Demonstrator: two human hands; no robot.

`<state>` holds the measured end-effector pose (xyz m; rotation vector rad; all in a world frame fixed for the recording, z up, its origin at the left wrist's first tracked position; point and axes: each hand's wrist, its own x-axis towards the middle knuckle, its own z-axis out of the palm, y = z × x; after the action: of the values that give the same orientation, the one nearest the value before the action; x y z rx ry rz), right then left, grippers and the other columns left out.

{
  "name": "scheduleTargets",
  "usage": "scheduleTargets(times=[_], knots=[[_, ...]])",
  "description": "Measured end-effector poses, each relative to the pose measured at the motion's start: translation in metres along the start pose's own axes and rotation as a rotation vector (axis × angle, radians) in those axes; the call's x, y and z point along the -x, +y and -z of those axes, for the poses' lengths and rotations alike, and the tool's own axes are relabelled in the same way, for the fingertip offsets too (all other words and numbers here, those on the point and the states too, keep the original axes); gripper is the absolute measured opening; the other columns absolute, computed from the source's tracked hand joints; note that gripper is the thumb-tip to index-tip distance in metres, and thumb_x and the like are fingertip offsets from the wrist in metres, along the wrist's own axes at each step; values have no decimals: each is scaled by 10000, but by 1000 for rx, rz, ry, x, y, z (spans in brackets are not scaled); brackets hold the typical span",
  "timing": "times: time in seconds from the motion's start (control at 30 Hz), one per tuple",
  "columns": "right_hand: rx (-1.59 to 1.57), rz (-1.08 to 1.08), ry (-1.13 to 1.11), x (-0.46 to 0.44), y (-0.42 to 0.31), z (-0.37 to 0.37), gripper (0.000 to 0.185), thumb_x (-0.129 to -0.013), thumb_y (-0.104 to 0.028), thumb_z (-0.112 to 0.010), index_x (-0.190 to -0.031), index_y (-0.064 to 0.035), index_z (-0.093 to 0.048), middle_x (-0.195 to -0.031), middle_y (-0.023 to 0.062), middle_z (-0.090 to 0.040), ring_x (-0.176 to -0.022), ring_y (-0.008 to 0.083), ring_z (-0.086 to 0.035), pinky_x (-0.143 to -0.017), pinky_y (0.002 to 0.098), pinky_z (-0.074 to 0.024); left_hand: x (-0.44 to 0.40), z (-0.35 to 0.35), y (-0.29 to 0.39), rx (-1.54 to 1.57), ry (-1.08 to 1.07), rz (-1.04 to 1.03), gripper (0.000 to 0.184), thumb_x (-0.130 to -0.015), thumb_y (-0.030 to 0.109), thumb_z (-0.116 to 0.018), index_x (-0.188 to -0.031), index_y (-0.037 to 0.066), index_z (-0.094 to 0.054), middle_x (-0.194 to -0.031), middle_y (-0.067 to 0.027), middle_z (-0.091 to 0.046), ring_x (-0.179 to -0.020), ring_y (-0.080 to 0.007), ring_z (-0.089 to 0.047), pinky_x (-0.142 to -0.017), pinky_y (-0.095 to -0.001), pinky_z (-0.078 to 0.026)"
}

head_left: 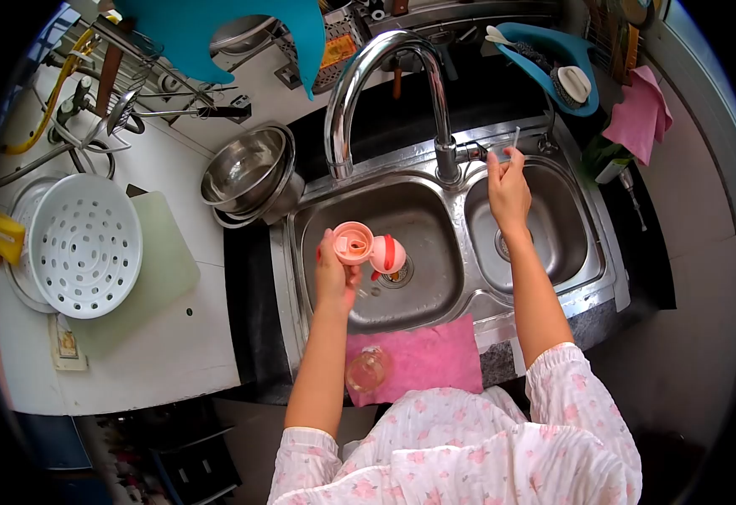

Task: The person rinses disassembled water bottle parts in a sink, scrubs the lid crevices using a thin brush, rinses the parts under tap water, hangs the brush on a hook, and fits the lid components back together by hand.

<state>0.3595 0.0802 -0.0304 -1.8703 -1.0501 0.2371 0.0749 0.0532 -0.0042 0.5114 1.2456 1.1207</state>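
My left hand (335,271) is closed around a pink bottle lid (354,242) above the large sink basin (423,290). The lid's round flip cap (388,254), with a red band, hangs open to the right. Over the smaller basin (570,227), my right hand (509,192) has its thumb and fingers at the handle (471,151) of the chrome tap (382,42). A thin whitish stick (517,135) shows above those fingertips; I cannot tell whether it belongs to the tap. A clear glass vessel (368,370) rests on a pink cloth (435,358) at the sink's front edge.
Nested steel bowls (246,172) stand left of the sink. Further left are a white colander (86,244) and a pale green board (166,252). A blue caddy (582,59) with brushes and a pink rag (641,109) sit at the back right.
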Motion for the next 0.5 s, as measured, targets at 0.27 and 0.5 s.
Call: scheduleTargets(times=[0.27, 0.5], knots=[[70, 133, -296, -51, 50, -30, 351, -908, -332, -446, -1029, -31, -583, -850, 215, -630, -835, 398, -588, -722, 430, -456, -18, -20, -27, -10, -22, 36, 362, -885, 465, -498, -811, 117, -567, -583, 15, -519, -423, -48, -437, -337, -182, -263], [-195, 122, -361, -64, 70, -35, 263, -902, -225, -484, -970, 7, -588, -756, 172, -617, -715, 292, -597, -674, 350, -451, -24, -22, -39, -61, 25, 59, 362, -889, 471, -476, -796, 130, -556, -568, 26, -493, -435, -46, -414, -346, -185, -254]])
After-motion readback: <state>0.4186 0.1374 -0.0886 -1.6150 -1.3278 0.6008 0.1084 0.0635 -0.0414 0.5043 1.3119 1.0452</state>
